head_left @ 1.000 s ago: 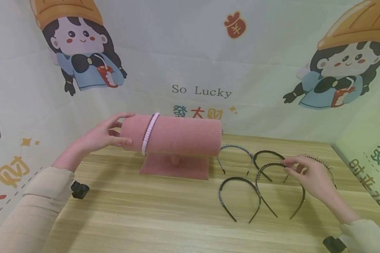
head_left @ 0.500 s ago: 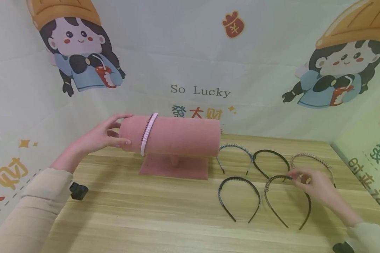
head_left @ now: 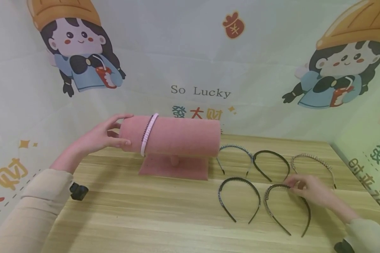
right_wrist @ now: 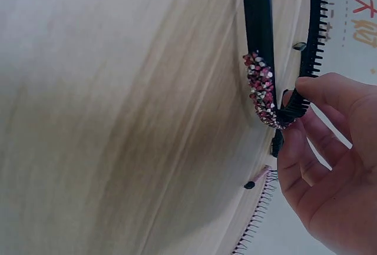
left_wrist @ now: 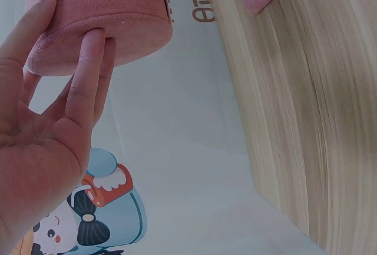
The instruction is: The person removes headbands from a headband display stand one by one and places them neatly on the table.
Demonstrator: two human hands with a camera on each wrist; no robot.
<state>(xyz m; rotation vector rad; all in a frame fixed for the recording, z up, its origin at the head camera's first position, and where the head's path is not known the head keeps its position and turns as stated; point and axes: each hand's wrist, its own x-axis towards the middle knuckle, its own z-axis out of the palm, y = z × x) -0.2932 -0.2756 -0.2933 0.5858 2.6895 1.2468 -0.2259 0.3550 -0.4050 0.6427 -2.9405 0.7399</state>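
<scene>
My left hand (head_left: 96, 137) holds the left end of a pink cylindrical display stand (head_left: 187, 137), thumb on its side. In the left wrist view, fingers (left_wrist: 88, 78) press against the round end face of the cylinder (left_wrist: 112, 7). A pale pink headband (head_left: 148, 135) sits around the cylinder near that end. My right hand (head_left: 315, 193) pinches the top of a dark toothed headband (head_left: 278, 186), low over the table at front right. In the right wrist view, red and clear stones (right_wrist: 260, 84) cover part of this headband, and thumb and fingers clasp its curve.
Around the right hand, several other headbands lie on the wooden table (head_left: 145, 218): a bluish one (head_left: 235, 146), a black one (head_left: 273, 152), a beige one (head_left: 313, 156) and a dark one (head_left: 239, 179). A printed cloth (head_left: 152, 52) stands behind.
My right hand has brought the dark headband toward the front and slightly right, away from the black one and lower. The left hand and the display stand stay in place.
</scene>
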